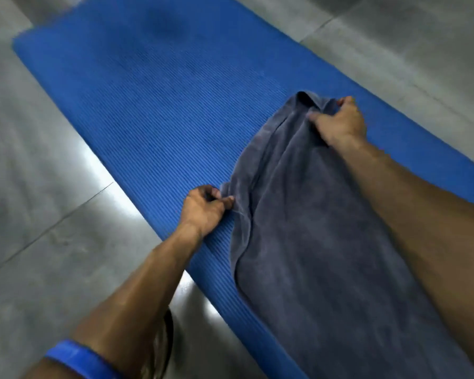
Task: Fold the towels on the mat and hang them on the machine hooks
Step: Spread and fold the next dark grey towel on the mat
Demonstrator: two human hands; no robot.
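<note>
A grey towel (312, 242) lies lengthwise on a blue ribbed mat (162, 110), reaching from the lower right edge of the view up to the mat's right side. My left hand (205, 207) pinches the towel's left edge near a corner. At the towel's far end my right hand (340, 123) grips bunched cloth, fingers curled round it. The cloth is creased and raised between the two hands. My right forearm lies across the towel's right part and hides it. No hooks or machine are in view.
Glossy grey floor tiles (39, 187) surround the mat on the left and at the upper right. The far half of the mat carries nothing. A blue band (80, 359) is on my left arm at the bottom edge.
</note>
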